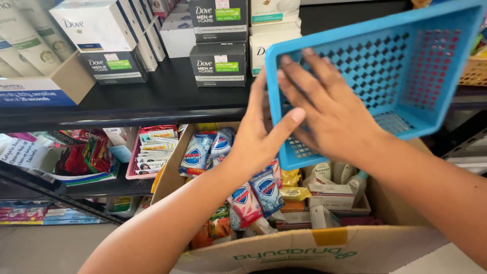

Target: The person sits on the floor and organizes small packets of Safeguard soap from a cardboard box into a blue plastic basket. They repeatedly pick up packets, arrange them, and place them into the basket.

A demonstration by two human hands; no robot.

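Hands [264, 137] [329, 109] hide the blue basket's [406, 71] near wall over a carton [304, 251].

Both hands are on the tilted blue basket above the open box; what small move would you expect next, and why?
Probably levelling the blue basket and setting it on the black shelf. It is empty and tipped, its open side facing the camera. The left hand grips its near rim, the right hand lies flat inside it, and it hangs over the full cardboard box. The shelf has bare space beside it.

Boxed soaps [218, 63] line a black shelf [152, 101] above a pink tray [133, 165].
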